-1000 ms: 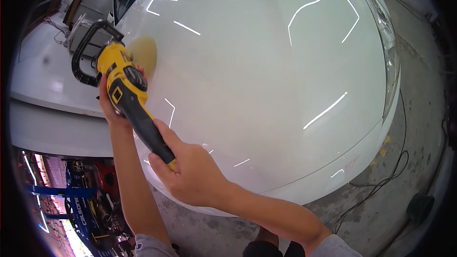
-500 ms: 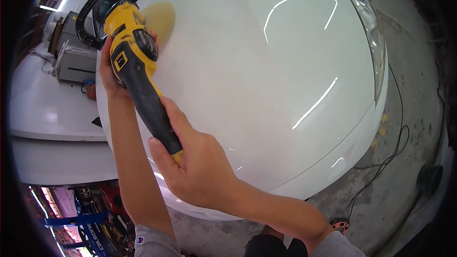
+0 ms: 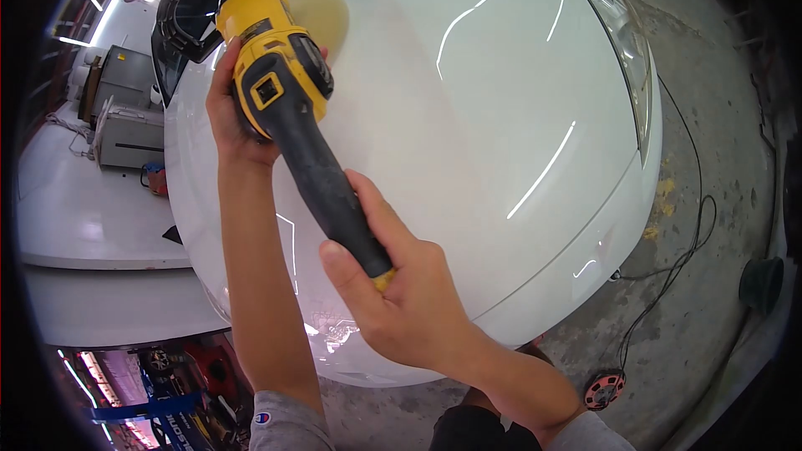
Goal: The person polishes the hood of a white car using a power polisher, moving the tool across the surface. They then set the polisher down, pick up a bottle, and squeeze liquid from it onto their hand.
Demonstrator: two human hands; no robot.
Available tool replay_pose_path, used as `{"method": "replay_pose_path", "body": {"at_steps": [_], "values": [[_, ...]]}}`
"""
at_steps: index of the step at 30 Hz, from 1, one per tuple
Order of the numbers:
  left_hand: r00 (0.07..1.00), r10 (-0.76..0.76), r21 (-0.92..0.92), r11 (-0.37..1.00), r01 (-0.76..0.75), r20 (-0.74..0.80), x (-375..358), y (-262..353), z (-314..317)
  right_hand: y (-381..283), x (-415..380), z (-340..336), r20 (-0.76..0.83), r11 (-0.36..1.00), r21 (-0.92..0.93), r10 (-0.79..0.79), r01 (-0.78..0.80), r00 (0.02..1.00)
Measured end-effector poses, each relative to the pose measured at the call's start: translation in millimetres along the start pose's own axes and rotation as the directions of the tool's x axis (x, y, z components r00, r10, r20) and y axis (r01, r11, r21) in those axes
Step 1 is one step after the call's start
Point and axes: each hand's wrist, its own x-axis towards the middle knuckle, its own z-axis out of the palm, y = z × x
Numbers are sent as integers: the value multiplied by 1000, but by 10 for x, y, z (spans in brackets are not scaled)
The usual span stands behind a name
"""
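A yellow and black power polisher (image 3: pixel 288 92) with a black loop handle at its front lies over the white car hood (image 3: pixel 434 167). My left hand (image 3: pixel 238 108) wraps around the tool's head from the left and below, its fingers partly hidden behind the body. My right hand (image 3: pixel 409 292) grips the rear end of the dark handle. Under the tool's head, a round yellow pad (image 3: pixel 322 21) shows in part near the hood's surface; whether it touches is hard to tell.
Black cables (image 3: pixel 693 234) run over the concrete floor to an orange reel (image 3: pixel 604 388). A dark green bucket (image 3: pixel 761 284) stands at the right. Metal boxes (image 3: pixel 129 129) sit on a white surface at the left, and a headlight (image 3: pixel 614 42) edges the hood.
The polisher and both hands have shifted to the right in the view. The yellow pad has moved right too, and the orange reel shows more fully.
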Motion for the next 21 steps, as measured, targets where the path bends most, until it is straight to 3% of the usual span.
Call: {"method": "replay_pose_path", "body": {"at_steps": [4, 10, 15, 17, 19, 21], "values": [[999, 16, 10, 1000, -15, -29, -207, -159, 125, 39, -235, -81, 31, 996, 70, 61, -63, 998], [994, 26, 29, 999, -23, -102, -578, -339, 289, 159, -622, -125, -5, 992, 122, 8, -7, 1000], [993, 18, -12, 1000, -19, -114, -826, -511, 436, 255, -944, -189, -23, 997, 81, 4, -2, 1000], [997, -75, -31, 997, 76, 34, -918, -598, 378, 319, -1098, -250, -53, 998, 67, -1, 5, 999], [992, -126, -16, 992, 126, 9, -1026, -746, 415, 402, -1280, -338, -76, 999, 50, -7, 11, 997], [990, -113, -33, 993, 111, -80, -1180, -949, 551, 501, -1512, -450, -99, 997, -81, -3, -5, 995]]}}
